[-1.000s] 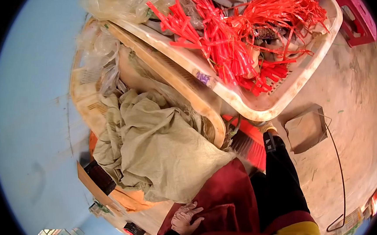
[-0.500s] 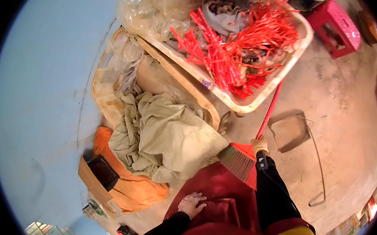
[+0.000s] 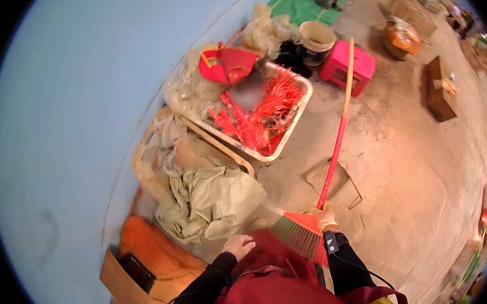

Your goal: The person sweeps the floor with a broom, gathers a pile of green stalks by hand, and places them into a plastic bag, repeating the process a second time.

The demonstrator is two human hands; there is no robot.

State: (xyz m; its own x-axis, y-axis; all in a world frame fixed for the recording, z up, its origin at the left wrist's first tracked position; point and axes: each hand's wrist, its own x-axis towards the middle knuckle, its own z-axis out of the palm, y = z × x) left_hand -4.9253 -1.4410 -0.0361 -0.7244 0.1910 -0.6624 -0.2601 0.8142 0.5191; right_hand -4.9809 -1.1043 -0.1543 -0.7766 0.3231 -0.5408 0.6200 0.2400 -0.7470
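broom handle (image 3: 336, 145) now clear of white basket (image 3: 292, 124), green sheet (image 3: 295, 4) newly in view

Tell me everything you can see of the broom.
The broom has a long, slim handle, pale and wood-like at its upper end and red below. At the other end is an orange-red cap with bristles fanning out, some brownish, others red. The right hand holds it close to the cap. In the picture the handle slants up and right, and the bristles show in front of the dark red apron; whether they touch it is unclear.
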